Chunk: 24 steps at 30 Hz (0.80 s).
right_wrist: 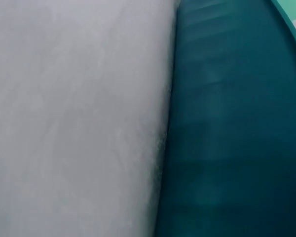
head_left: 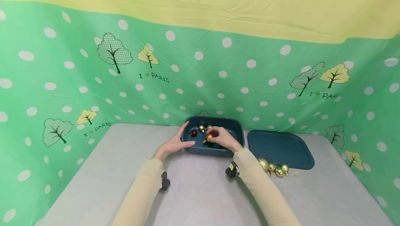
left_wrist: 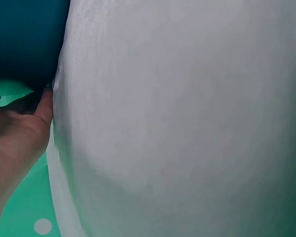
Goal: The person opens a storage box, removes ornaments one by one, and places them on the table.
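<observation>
A dark blue plastic box [head_left: 208, 151] stands at the back of the table. My left hand [head_left: 175, 143] rests against its left end, thumb along the front rim and fingers spread along the side. In the left wrist view that hand [left_wrist: 22, 131] lies against the box wall [left_wrist: 27, 39]. My right hand [head_left: 223, 138] reaches into the box and pinches a copper-orange Christmas ball [head_left: 209, 136] with thumb and fingertips. Inside the box lie a dark red ball [head_left: 194, 133] and small gold balls [head_left: 201, 127], the other one partly hidden by my fingers.
The flat blue lid [head_left: 279, 148] lies on the table right of the box. Several gold Christmas balls [head_left: 279, 172] sit at its front edge, beside my right sleeve [head_left: 260, 187]. A green and yellow curtain [head_left: 200, 69] hangs right behind the box.
</observation>
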Each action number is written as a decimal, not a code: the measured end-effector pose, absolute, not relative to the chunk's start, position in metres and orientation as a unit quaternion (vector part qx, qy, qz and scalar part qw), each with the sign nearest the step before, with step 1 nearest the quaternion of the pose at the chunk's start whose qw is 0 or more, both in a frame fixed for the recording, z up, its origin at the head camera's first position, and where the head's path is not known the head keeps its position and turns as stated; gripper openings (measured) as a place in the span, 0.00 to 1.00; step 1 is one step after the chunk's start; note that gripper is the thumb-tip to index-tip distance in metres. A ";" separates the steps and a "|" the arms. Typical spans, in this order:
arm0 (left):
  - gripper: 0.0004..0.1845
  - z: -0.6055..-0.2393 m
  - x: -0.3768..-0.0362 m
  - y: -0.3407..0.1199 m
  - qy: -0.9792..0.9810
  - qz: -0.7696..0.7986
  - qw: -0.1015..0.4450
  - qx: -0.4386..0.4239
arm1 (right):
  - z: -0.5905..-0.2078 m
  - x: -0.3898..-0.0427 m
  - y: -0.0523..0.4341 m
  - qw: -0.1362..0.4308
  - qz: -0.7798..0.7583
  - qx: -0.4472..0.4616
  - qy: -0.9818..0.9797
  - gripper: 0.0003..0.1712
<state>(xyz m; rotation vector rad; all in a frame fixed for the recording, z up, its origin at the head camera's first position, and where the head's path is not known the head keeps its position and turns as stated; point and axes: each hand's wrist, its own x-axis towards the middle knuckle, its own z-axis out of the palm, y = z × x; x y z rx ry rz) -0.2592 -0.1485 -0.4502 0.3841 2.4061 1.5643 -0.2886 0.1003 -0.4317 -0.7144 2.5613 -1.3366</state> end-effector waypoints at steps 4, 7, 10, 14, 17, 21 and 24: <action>0.53 -0.449 -0.259 -0.148 0.824 0.536 0.123 0.138 | -0.425 -0.284 0.108 0.068 -0.431 -0.249 0.865 0.16; 0.53 -0.450 -0.260 -0.149 0.822 0.536 0.128 0.142 | -0.421 -0.278 0.114 0.056 -0.419 -0.254 0.870 0.16; 0.53 -0.452 -0.262 -0.150 0.817 0.541 0.133 0.145 | -0.417 -0.272 0.120 0.047 -0.413 -0.263 0.870 0.17; 0.53 -0.450 -0.262 -0.151 0.813 0.546 0.138 0.146 | -0.413 -0.265 0.127 0.044 -0.416 -0.285 0.862 0.16; 0.53 -0.448 -0.261 -0.150 0.817 0.541 0.136 0.148 | -0.412 -0.261 0.134 0.047 -0.425 -0.292 0.855 0.16; 0.53 -0.449 -0.259 -0.148 0.821 0.537 0.129 0.146 | -0.410 -0.255 0.140 0.048 -0.440 -0.289 0.849 0.15; 0.52 -0.450 -0.258 -0.149 0.819 0.541 0.125 0.145 | -0.402 -0.245 0.142 0.048 -0.454 -0.282 0.844 0.16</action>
